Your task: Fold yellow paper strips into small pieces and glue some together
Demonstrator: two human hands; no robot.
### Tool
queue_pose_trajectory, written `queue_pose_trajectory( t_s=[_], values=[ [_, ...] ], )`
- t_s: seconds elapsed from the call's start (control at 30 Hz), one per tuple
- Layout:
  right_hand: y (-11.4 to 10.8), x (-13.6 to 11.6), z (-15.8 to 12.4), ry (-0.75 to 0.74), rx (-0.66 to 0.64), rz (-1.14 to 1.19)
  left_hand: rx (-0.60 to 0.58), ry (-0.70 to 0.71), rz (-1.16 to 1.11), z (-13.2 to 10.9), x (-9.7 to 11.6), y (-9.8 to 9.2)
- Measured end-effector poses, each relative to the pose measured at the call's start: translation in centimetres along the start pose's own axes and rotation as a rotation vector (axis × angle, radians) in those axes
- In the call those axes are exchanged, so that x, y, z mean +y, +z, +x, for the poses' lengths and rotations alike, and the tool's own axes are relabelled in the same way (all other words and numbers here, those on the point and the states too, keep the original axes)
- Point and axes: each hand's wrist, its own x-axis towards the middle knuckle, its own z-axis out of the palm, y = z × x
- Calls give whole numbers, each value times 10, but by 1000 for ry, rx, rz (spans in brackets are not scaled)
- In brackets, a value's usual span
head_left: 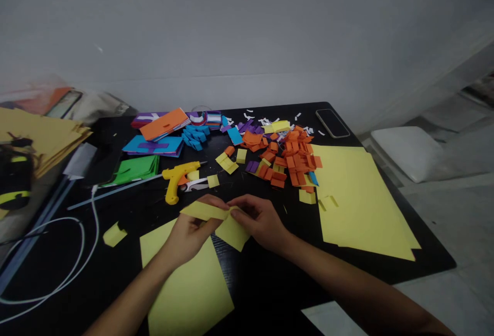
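Both my hands meet at the middle of the table over a folded piece of yellow paper (pixel 234 231). My left hand (pixel 192 229) pinches its left part, a strip standing out across the fingers. On the other side, my right hand (pixel 263 220) has thumb and fingertips closed on the paper near the fold, while a flap hangs down between the hands. Beneath my left forearm lies a yellow sheet (pixel 189 284). Just beyond the hands rest a yellow glue gun (pixel 176 179) and white-handled scissors (pixel 195 185), partly covered by small yellow pieces.
Large yellow sheets (pixel 355 197) lie at right, a phone (pixel 332 123) behind them. Folded orange pieces (pixel 297 156) are heaped mid-back. Blue paper (pixel 152 145) and green paper (pixel 136 169) stacks sit back left. A white cable (pixel 83 253) loops at left; a small yellow piece (pixel 115 234) lies near it.
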Motion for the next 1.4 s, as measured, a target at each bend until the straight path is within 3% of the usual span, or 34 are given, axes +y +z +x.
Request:
queue_pose_trajectory(
  t_s=[0.13,0.33,1.0,1.4],
  values=[
    [-1,-4,2,39,-5,8,-39,46,21,1,4,-1],
    [-1,-5,3,95,-77,80,50,105,41,3,4,-1],
    [1,1,5,166,-42,192,-83,110,156,1,4,3],
    [-1,1,7,213,-53,262,-83,126,255,1,-3,2]
  ],
)
